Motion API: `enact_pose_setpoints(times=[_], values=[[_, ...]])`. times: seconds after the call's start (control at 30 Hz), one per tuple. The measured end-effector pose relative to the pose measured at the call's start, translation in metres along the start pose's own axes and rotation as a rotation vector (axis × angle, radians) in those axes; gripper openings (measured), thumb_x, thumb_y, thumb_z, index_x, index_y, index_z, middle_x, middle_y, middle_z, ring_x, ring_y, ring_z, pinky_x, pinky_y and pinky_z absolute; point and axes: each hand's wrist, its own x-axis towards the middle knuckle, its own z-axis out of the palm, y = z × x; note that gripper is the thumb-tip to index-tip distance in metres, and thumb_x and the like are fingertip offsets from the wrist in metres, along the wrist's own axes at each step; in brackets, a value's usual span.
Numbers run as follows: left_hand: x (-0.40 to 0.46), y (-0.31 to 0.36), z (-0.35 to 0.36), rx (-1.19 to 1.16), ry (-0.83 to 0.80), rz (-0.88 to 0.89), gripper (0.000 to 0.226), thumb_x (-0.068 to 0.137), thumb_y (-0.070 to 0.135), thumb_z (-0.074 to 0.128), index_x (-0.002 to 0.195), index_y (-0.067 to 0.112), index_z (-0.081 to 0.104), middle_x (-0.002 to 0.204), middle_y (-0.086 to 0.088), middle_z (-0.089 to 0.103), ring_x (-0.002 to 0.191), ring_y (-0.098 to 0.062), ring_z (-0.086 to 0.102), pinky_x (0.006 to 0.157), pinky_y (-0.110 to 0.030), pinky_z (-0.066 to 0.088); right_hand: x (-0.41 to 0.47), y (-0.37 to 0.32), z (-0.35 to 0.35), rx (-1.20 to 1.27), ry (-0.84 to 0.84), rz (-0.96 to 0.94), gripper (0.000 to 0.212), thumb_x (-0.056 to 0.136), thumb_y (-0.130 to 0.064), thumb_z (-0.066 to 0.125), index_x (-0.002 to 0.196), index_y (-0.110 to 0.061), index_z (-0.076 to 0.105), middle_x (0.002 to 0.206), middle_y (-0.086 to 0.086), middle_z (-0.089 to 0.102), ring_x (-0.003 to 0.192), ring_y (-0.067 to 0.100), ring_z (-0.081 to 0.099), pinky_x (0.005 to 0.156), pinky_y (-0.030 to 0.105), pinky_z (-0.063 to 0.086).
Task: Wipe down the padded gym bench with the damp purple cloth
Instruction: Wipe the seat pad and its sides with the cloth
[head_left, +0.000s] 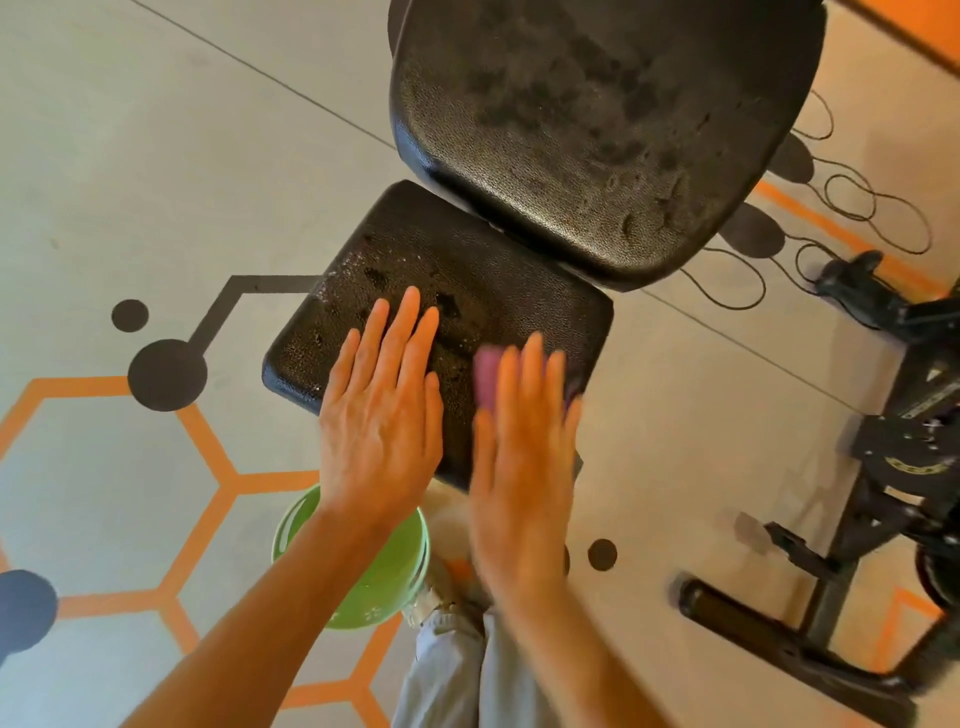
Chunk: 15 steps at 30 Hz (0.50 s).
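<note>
Black textured vinyl on the seat pad (457, 312) at frame centre shows droplets and dark wet patches, so wiping looks under way, not finished. The backrest pad (597, 124) in the upper frame is blotchy wet too — likely needs another pass. The right hand (524, 457) presses the purple cloth (488, 374) flat on the seat's right side, fingers straight and close together, blurred. The left hand (384, 405) lies flat on the seat, fingers slightly spread. A green bucket (384, 577) sits below the seat on the floor.

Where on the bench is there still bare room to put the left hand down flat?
Free: the back pad, and the seat pad strip beyond both hands' fingertips. Crowded: the near half, under the left hand and the right hand on the purple cloth.
</note>
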Motion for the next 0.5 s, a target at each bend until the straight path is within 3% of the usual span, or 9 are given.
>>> enact_pose_setpoints(times=[0.07,0.13,0.27,0.33,0.43,0.5], values=[[0.0,0.0,0.0,0.0,0.01,0.006,0.05,0.103,0.025,0.03,0.152,0.014,0.034,0.162,-0.004,0.026,0.152,-0.023,0.019,0.124,-0.041,0.017,-0.051,-0.003,-0.011,0.038,-0.128,-0.114,0.05,0.104,-0.033,0.022,0.153,-0.02,0.02,0.162,-0.002,0.012,0.151,0.015,0.002,0.122,0.037,0.003],[-0.001,0.001,0.0,0.005,0.005,0.007,0.05,0.103,0.025,0.03,0.152,0.015,0.034,0.162,-0.004,0.026,0.152,-0.023,0.019,0.124,-0.041,0.017,-0.021,0.018,-0.015,0.059,-0.154,-0.161,0.052,0.103,-0.036,0.018,0.153,-0.022,0.016,0.162,-0.004,0.01,0.15,0.013,-0.002,0.122,0.039,0.002],[-0.001,0.001,0.001,0.022,0.001,0.0,0.05,0.104,0.027,0.028,0.153,0.017,0.03,0.163,-0.002,0.023,0.153,-0.021,0.016,0.125,-0.039,0.013,0.088,0.036,-0.011,0.05,0.028,0.067,0.051,0.103,-0.031,0.022,0.151,-0.012,0.024,0.161,0.006,0.014,0.15,0.022,0.003,0.122,0.048,0.006],[-0.001,0.002,0.0,0.019,0.011,-0.002,0.05,0.104,0.026,0.029,0.153,0.016,0.032,0.163,-0.002,0.024,0.152,-0.021,0.017,0.125,-0.039,0.012,0.058,0.021,0.0,0.062,0.088,0.102,0.05,0.103,-0.026,0.029,0.15,-0.009,0.028,0.16,0.009,0.018,0.15,0.025,0.007,0.123,0.046,0.007],[-0.001,0.002,-0.001,0.018,0.009,0.0,0.05,0.103,0.025,0.03,0.152,0.015,0.034,0.162,-0.003,0.026,0.152,-0.022,0.019,0.125,-0.039,0.015,-0.029,0.0,-0.003,0.056,-0.071,-0.047,0.05,0.104,-0.029,0.027,0.152,-0.016,0.023,0.161,0.003,0.015,0.151,0.017,0.003,0.123,0.034,-0.001],[-0.001,0.002,-0.002,0.017,-0.005,-0.002,0.05,0.103,0.025,0.03,0.153,0.016,0.033,0.163,-0.002,0.025,0.152,-0.021,0.018,0.125,-0.039,0.015,-0.01,0.017,-0.007,0.05,-0.12,-0.137,0.05,0.103,-0.032,0.023,0.151,-0.017,0.022,0.161,0.002,0.016,0.151,0.017,0.003,0.123,0.037,0.001]])
